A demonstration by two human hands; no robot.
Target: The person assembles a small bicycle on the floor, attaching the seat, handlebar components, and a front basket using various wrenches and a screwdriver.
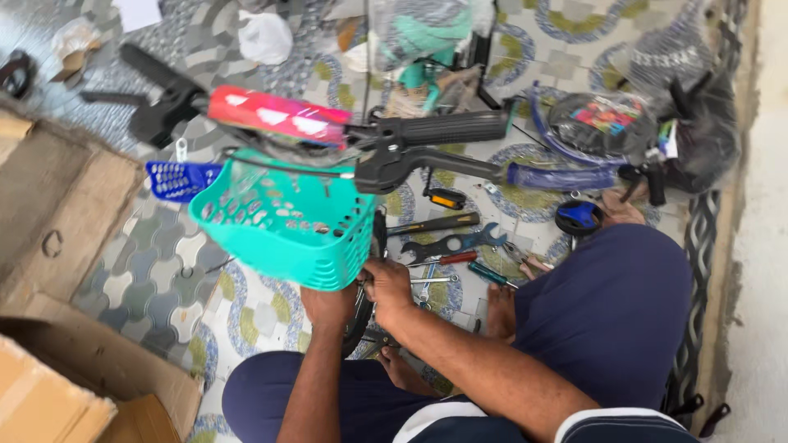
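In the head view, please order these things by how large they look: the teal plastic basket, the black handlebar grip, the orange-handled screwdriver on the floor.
1. teal basket, clearly largest, though it is also nearest the camera.
2. black handlebar grip.
3. orange-handled screwdriver, smallest; it lies farther away on the floor, so its look is reduced.

Teal basket — perforated plastic, smooth, slightly glossy. Handlebar grip — matt black rubber. Spanners — bare metal. Cardboard box — matt brown.
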